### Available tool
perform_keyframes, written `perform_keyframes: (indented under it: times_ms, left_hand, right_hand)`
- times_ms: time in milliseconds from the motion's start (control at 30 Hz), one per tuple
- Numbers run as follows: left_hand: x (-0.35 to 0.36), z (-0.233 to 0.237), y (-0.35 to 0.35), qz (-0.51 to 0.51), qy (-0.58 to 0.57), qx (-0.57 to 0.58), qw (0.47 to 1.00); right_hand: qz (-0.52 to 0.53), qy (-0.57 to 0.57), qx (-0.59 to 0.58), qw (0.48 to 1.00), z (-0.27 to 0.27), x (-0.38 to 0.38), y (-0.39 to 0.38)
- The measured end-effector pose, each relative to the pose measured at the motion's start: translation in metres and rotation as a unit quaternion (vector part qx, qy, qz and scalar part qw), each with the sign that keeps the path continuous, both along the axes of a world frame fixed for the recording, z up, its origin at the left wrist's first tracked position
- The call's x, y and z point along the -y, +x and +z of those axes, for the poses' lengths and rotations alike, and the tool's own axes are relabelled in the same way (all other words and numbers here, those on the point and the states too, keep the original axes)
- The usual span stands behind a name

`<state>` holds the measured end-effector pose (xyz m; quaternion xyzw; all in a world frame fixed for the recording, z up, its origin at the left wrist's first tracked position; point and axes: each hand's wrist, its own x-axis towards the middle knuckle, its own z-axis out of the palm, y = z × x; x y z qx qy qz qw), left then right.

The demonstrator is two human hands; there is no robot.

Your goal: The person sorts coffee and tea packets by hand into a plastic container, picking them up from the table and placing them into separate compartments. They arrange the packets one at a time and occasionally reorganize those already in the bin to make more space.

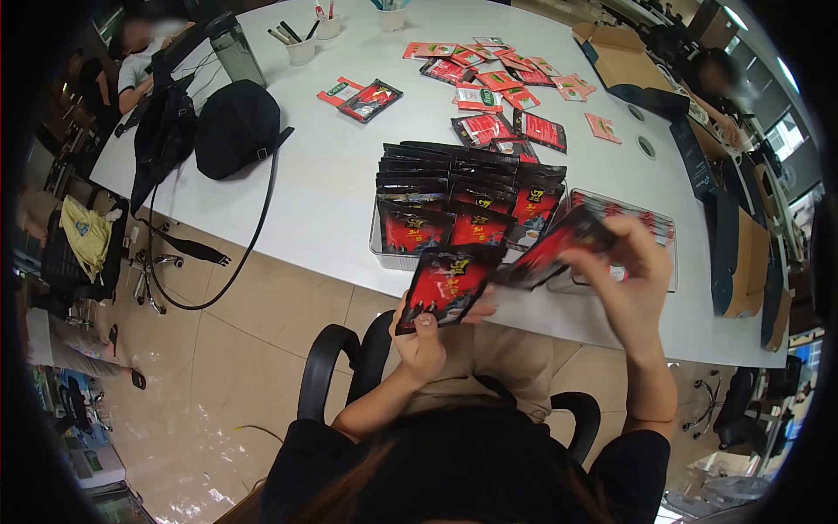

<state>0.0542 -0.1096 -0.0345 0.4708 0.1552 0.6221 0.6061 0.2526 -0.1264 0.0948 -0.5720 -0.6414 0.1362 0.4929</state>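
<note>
My left hand is closed on a black-and-red G7 coffee sachet, its thumb across the lower front. My right hand pinches another black-and-red coffee sachet, tilted and somewhat blurred, close beside the first. Just beyond both hands stands a metal tray packed with upright rows of the same sachets. To its right, partly behind my right hand, lies a second metal tray with more red packets in it.
Loose red packets are scattered over the far side of the white table. At the left are a black bag and a bottle. Opened cardboard boxes line the right edge. Other people sit across the table.
</note>
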Motion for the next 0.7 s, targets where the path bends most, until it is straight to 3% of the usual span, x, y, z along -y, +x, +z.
perform_keyframes:
  times_ms: [200,300,400,433,533,700]
  left_hand:
    - [-0.01,-0.014,-0.003,0.018,0.049,-0.036,0.998]
    - [-0.01,-0.015,0.0,0.029,0.046,-0.031,0.998]
    - [-0.013,-0.015,0.002,0.032,0.06,-0.035,0.997]
    - [-0.015,-0.016,0.001,0.029,0.066,-0.042,0.996]
    - [-0.015,-0.018,0.0,0.024,0.065,-0.057,0.996]
    - [-0.014,-0.015,0.0,0.008,0.041,-0.044,0.998]
  right_hand:
    - [-0.128,0.066,0.123,0.982,0.015,-0.016,0.023]
    - [-0.119,-0.036,0.131,0.984,0.019,-0.019,0.016]
    - [-0.149,-0.028,0.33,0.932,0.006,-0.025,0.01]
    - [-0.144,-0.077,0.321,0.933,0.006,-0.027,0.005]
    - [-0.07,-0.084,0.346,0.932,-0.005,-0.034,0.005]
    - [-0.042,-0.04,0.415,0.908,-0.004,-0.05,0.009]
